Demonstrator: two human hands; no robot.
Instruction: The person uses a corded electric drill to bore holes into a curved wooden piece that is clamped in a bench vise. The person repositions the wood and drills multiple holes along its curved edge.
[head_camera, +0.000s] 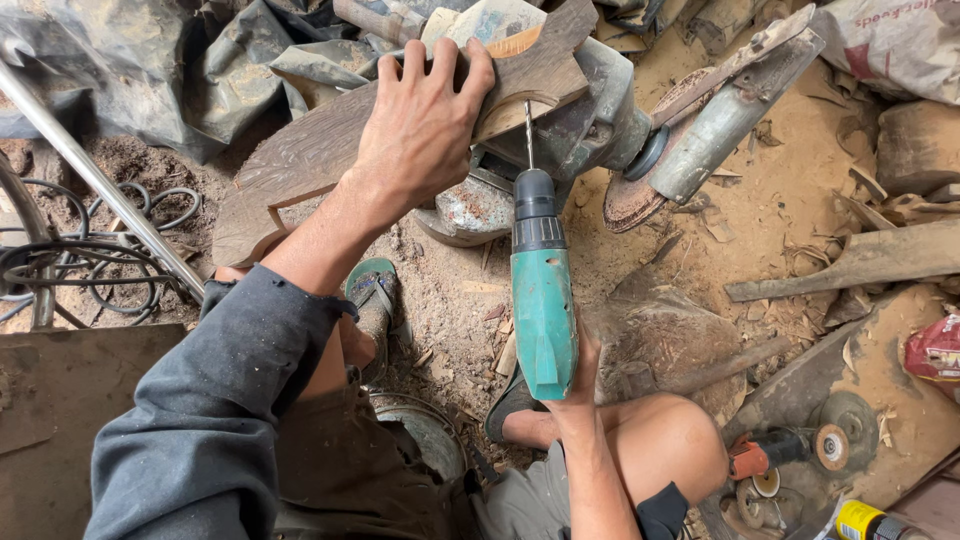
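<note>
My left hand (425, 125) presses down flat on a long curved piece of dark wood (300, 165) that rests on a machine body. My right hand (580, 375) grips the handle end of a teal power drill (543, 290). The drill's thin bit (528, 130) points up at the edge of the wood, just right of my left fingers. Whether the bit tip touches the wood, I cannot tell. My knees and sandalled feet sit below the drill.
A bench grinder with a worn rusty disc (640, 190) stands right of the wood. Sawdust covers the ground. A metal pipe (95, 180) and coiled cables (90, 255) lie left. Wood offcuts (860, 262), a small orange grinder (790, 450) and a red packet (935, 350) lie right.
</note>
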